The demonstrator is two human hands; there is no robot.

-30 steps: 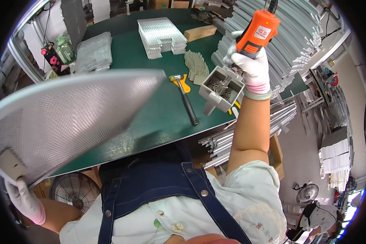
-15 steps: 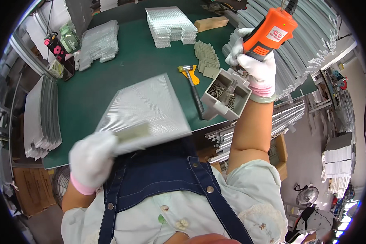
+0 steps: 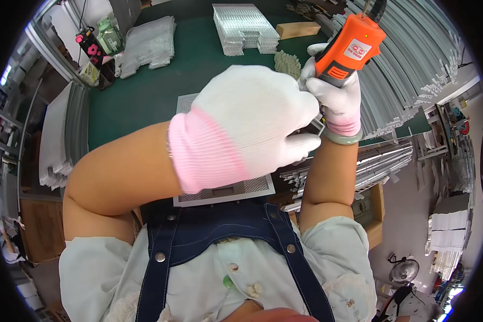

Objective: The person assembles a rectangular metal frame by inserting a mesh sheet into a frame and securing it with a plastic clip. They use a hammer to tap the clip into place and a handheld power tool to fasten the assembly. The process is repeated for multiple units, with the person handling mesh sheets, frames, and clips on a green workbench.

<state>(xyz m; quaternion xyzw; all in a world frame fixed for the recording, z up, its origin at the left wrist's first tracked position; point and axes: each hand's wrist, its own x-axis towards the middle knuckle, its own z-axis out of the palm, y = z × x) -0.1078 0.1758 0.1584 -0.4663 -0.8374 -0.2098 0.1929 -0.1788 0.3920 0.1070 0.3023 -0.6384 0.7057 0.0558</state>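
Observation:
My right hand (image 3: 335,99), in a white glove with a pink cuff, grips an orange and black electric screwdriver (image 3: 351,51), its cord rising from the top. My left hand (image 3: 252,118), gloved alike, reaches across to the right, just below the right hand. Its thumb and forefinger are apart at the edge of a grey screw box (image 3: 315,127), mostly hidden by that hand. Whether anything small lies between the other fingers is hidden. Below my left forearm a white-framed mesh panel (image 3: 260,185) lies at the near table edge, largely covered.
On the green table (image 3: 123,115) stand a stack of ribbed clear panels (image 3: 244,27), bagged sheets (image 3: 147,45), a wooden block (image 3: 298,29) and small beige parts (image 3: 287,64). Upright panels (image 3: 61,134) stand at left; long metal strips (image 3: 408,59) are piled at right.
My left hand has left the panel's left side and swung right and up to the screw box, now covering the hammer. The panel lies differently. My right hand still holds the screwdriver, nearly unmoved.

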